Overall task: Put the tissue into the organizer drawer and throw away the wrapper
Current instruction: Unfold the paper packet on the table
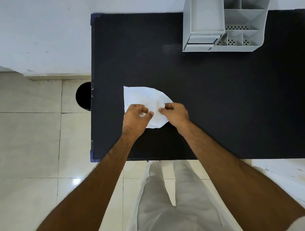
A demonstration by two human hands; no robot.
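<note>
A white tissue (141, 96) lies spread and partly folded on the black table (217, 104), left of centre. My left hand (136, 119) pinches its near left part between thumb and fingers. My right hand (176, 115) pinches its right edge. Both hands rest over the tissue's near half and hide part of it. The grey desk organizer (205, 23) stands at the table's far right, with two small drawers (201, 42) at its front left, both pushed nearly in. No wrapper can be told apart from the tissue.
A round black bin (83, 96) stands on the tiled floor just left of the table's left edge. The organizer has several open compartments (240, 38) on its right side. A white wall runs behind the table.
</note>
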